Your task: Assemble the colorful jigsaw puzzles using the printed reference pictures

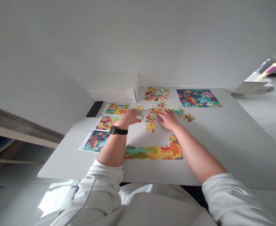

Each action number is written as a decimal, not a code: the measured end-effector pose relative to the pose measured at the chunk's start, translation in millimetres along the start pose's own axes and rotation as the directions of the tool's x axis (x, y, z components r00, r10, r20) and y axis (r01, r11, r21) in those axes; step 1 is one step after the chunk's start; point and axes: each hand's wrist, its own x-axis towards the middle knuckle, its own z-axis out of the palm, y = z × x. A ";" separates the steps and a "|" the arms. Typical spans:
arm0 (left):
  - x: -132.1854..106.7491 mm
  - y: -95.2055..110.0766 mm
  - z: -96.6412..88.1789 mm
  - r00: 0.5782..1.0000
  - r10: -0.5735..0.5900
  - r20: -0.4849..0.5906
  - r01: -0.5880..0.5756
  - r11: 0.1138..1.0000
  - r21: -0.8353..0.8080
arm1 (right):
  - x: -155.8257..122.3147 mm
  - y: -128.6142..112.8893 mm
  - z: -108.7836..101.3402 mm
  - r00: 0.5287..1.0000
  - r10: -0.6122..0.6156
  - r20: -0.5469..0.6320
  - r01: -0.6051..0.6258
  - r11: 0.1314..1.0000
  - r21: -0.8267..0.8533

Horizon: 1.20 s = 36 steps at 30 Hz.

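Observation:
My left hand [131, 117] reaches over the table with its thumb apart from its fingers, beside a few loose puzzle pieces [139, 108]; nothing shows in its grasp. My right hand [168, 119] lies with fingers stretched out at the edge of an orange puzzle piece [155, 110], touching or just above it. Between the hands lie yellow loose pieces [151, 126]. More pieces [188, 117] lie to the right of my right hand. Closer to me is a joined strip of puzzle [149, 153], with a lion at its right end; my left forearm borders its left end.
A heap of puzzle pieces [156, 94] sits at the back near a white box [111, 94]. At the back right lies an assembled dark-blue puzzle picture [197, 98]. A phone [94, 109] and picture sheets [95, 140] are on the left. A wall [175, 47] stands behind the table [213, 138].

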 end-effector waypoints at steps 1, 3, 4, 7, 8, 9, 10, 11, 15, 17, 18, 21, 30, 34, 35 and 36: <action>-0.2 -0.8 -1.5 1.000 -0.004 0.002 0.004 1.000 0.003 | 0.0 0.6 0.7 1.000 -0.001 -0.006 0.001 1.000 -0.001; -1.8 -2.1 -5.5 1.000 -0.008 0.018 0.008 1.000 -0.007 | -0.1 2.2 2.0 1.000 -0.012 -0.017 0.012 1.000 -0.002; -3.0 -2.8 -8.0 1.000 -0.007 0.029 0.007 1.000 -0.023 | -0.3 3.1 2.6 1.000 -0.018 -0.021 0.018 1.000 -0.001; -6.3 -5.1 -16.1 0.997 -0.018 0.076 0.024 0.997 -0.076 | -1.0 4.9 3.4 0.999 -0.029 -0.026 0.029 1.000 0.005; -7.0 -5.9 -18.5 0.995 -0.022 0.100 0.030 0.996 -0.085 | -1.2 5.1 3.3 0.999 -0.031 -0.026 0.031 0.999 0.009; -7.4 -6.8 -20.6 0.992 -0.025 0.120 0.036 0.995 -0.089 | -1.3 5.2 3.1 0.999 -0.033 -0.024 0.033 0.999 0.013; -7.5 -7.7 -22.1 0.990 -0.029 0.140 0.042 0.995 -0.090 | -1.5 5.0 2.7 0.999 -0.036 -0.022 0.036 0.999 0.017; -7.3 -8.9 -23.2 0.988 -0.034 0.153 0.049 0.995 -0.092 | -1.5 4.7 2.3 0.999 -0.038 -0.019 0.038 0.999 0.021; -6.7 -16.0 -22.3 0.989 -0.123 0.086 0.129 0.989 -0.067 | -1.3 2.7 0.6 0.998 -0.061 -0.012 0.061 0.997 0.036; -7.4 -20.5 -19.6 0.987 -0.156 0.038 0.158 0.987 -0.035 | -1.1 1.7 0.5 0.997 -0.076 -0.010 0.076 0.996 0.045; -8.0 -22.5 -18.0 0.986 -0.161 0.029 0.162 0.987 -0.017 | -0.9 1.4 0.8 0.997 -0.081 -0.010 0.081 0.995 0.049; -9.7 -26.6 -12.9 0.988 -0.146 0.054 0.145 0.989 0.024 | -0.6 1.0 2.2 0.996 -0.091 -0.012 0.092 0.994 0.062; -6.0 -21.4 2.6 0.987 -0.081 0.136 0.073 0.995 0.061 | -0.9 0.5 3.0 0.990 -0.144 -0.014 0.144 0.986 0.085; -5.2 -8.6 6.8 0.992 -0.064 0.106 0.059 0.997 0.046 | -2.0 -4.3 3.7 0.983 -0.185 -0.002 0.184 0.978 0.101; -5.3 -5.7 6.8 0.994 -0.063 0.090 0.060 0.997 0.041 | -2.1 -5.4 3.7 0.980 -0.199 -0.002 0.198 0.974 0.107; -5.4 -3.3 6.4 0.996 -0.065 0.068 0.063 0.997 0.035 | -1.9 -5.8 3.2 0.978 -0.211 -0.005 0.210 0.971 0.111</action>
